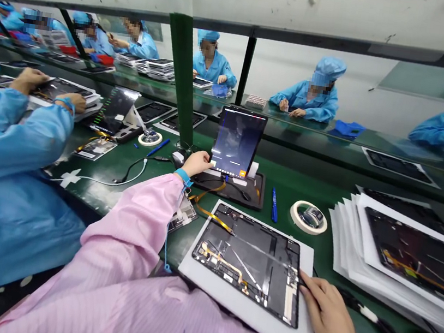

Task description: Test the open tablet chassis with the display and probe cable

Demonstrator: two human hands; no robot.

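My left hand (pixel 197 164), wearing a blue wrist strap, has its fingers bent round the lower left edge of a lit tablet screen (pixel 238 141). The screen leans upright on a dark stand (pixel 257 193), and a fingertip overlaps its lower corner. In front of me an opened tablet housing (pixel 250 259) lies flat on a white sheet (pixel 206 280), its inside facing up. A yellow-orange flex cable (pixel 215 218) runs from it toward the screen. My right hand (pixel 324 307) has its fingers stretched out, their tips touching the housing's right edge.
A blue pen (pixel 274 204) and a tape roll (pixel 308 217) lie behind the housing. At the right stands a stack of white sheets and tablet housings (pixel 420 255). A green post (pixel 182 78) rises behind my left hand. A co-worker's blue sleeve (pixel 10 142) is close at the left.
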